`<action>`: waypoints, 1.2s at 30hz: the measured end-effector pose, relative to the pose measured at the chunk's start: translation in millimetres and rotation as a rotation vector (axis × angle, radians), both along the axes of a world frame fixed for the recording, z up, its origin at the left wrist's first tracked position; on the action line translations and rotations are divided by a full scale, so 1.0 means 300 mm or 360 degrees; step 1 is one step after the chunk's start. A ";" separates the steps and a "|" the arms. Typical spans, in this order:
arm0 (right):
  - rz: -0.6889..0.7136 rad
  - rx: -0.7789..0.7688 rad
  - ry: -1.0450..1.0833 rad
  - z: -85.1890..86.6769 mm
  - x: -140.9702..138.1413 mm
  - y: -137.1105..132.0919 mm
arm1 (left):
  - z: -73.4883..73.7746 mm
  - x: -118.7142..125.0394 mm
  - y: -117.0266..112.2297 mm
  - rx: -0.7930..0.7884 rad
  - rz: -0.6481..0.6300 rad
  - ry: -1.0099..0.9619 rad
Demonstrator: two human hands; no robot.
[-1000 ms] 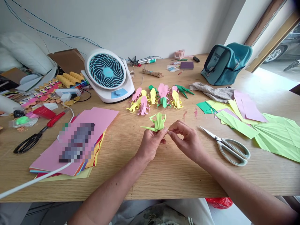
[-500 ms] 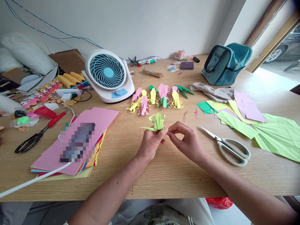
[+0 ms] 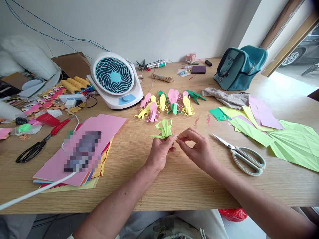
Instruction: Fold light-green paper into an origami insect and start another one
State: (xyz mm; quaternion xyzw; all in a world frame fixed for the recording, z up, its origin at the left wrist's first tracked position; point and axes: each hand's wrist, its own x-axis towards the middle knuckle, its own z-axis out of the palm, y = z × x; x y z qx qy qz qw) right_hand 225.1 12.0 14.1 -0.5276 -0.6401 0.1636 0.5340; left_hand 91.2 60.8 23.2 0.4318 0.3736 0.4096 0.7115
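A light green origami frog (image 3: 165, 128) with thin folded legs is pinched between the thumb and fingers of my left hand (image 3: 160, 150), above the table. Close on its right, the thumb and forefinger of my right hand (image 3: 195, 144) are pressed together at the tip of one of its legs. My fingertips hide most of that leg. Beyond my hands stands a group of finished paper frogs (image 3: 173, 96) in pink, yellow and green. White-handled scissors (image 3: 246, 159) lie to the right of my right hand.
Left on the wooden table (image 3: 129, 186) are stacked coloured paper (image 3: 109, 124), a blurred phone-like object (image 3: 83, 151), black-handled scissors (image 3: 42, 142) and a fan (image 3: 116, 78). Light green creased paper (image 3: 296, 142), a grey cloth (image 3: 224, 98) and a teal bag (image 3: 240, 68) lie on the right.
The light green frog has tilted and shifted slightly left in my left hand. My right fingertips have moved a little left and remain pinched at its leg.
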 end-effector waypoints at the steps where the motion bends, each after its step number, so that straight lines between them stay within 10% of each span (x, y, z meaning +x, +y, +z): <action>1: -0.0001 0.0010 -0.0008 0.001 -0.001 0.000 | -0.003 0.000 0.000 0.0006 -0.0009 0.0003; 17: -0.0111 0.0333 -0.0785 -0.003 0.039 -0.004 | -0.007 0.002 -0.008 -0.0013 -0.0054 0.0049; 36: -0.0060 0.0019 -0.0126 0.011 0.008 -0.002 | -0.024 -0.002 0.001 0.0291 0.0034 0.0155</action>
